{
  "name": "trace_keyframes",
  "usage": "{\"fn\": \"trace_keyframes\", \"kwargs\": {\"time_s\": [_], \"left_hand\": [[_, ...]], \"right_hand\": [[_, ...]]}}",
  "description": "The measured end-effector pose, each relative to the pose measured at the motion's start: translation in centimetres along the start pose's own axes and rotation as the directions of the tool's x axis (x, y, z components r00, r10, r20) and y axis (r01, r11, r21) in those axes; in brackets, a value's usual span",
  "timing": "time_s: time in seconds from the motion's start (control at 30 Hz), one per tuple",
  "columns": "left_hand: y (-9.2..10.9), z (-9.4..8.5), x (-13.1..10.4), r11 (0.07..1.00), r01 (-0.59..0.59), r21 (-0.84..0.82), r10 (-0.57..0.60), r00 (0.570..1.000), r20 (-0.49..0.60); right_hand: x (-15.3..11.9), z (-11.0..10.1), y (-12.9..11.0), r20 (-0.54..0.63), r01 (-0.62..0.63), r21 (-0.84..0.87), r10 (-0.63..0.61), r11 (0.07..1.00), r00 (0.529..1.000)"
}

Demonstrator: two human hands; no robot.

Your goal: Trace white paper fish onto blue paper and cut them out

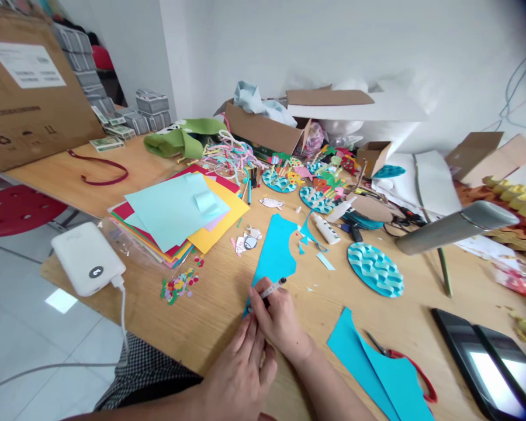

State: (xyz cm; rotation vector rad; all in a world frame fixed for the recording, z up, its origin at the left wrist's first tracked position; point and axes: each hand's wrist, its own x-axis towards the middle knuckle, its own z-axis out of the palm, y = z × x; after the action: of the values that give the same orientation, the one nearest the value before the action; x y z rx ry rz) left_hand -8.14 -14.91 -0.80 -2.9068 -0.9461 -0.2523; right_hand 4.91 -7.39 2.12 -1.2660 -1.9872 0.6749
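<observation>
My right hand (pixel 280 318) is closed around a white marker pen (pixel 272 287) with a dark end, its tip low over the near end of a cut blue sheet (pixel 274 242). Beside it my left hand (pixel 243 362) lies with fingers stretched out, fingertips at the bottom of that sheet; what is under them is hidden. White paper fish cutouts (pixel 248 241) lie left of the sheet, and another fish (pixel 272 203) lies above it. To the right are blue scraps (pixel 305 231) and a white glue bottle (pixel 325 228).
Scissors with red handles (pixel 414 368) rest on folded blue paper (pixel 377 374). Coloured sheets (pixel 170 210), paper confetti (pixel 179 285) and a white power bank (pixel 87 257) with cable stand left. A wavy blue oval (pixel 376 270), metal flask (pixel 458 227) and dark tablets (pixel 477 362) are right; boxes line the back.
</observation>
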Motion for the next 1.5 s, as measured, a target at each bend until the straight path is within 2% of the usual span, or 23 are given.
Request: {"fn": "trace_keyframes", "kwargs": {"time_s": [0.37, 0.57, 0.7, 1.1, 1.4, 1.5], "left_hand": [[0.05, -0.1, -0.01, 1.0, 0.007, -0.011, -0.007, 1.0, -0.018], [0.06, -0.29, 0.08, 0.998, 0.009, -0.067, -0.007, 0.999, 0.039], [0.1, -0.27, 0.09, 0.999, 0.008, -0.051, -0.006, 1.0, 0.03], [-0.04, -0.39, 0.24, 0.998, 0.005, 0.057, 0.001, 0.996, -0.089], [0.03, -0.08, 0.16, 1.0, 0.007, 0.013, -0.006, 0.998, -0.065], [0.07, -0.02, 0.13, 0.999, 0.014, 0.037, -0.011, 0.995, -0.096]], "right_hand": [[0.03, -0.23, -0.63, 0.053, 0.052, -0.119, -0.046, 0.992, 0.998], [0.06, -0.2, -0.76, 0.042, 0.056, -0.133, -0.051, 0.989, 0.998], [0.04, -0.17, -0.73, 0.033, 0.063, -0.131, -0.059, 0.989, 0.998], [-0.02, -0.09, -0.57, 0.028, 0.033, -0.08, -0.031, 0.996, 0.999], [0.13, 0.06, -0.1, -0.036, -0.004, 0.023, 0.005, 1.0, 0.999], [0.14, 0.19, 0.11, -0.033, -0.013, 0.045, 0.014, 0.999, 0.999]]}}
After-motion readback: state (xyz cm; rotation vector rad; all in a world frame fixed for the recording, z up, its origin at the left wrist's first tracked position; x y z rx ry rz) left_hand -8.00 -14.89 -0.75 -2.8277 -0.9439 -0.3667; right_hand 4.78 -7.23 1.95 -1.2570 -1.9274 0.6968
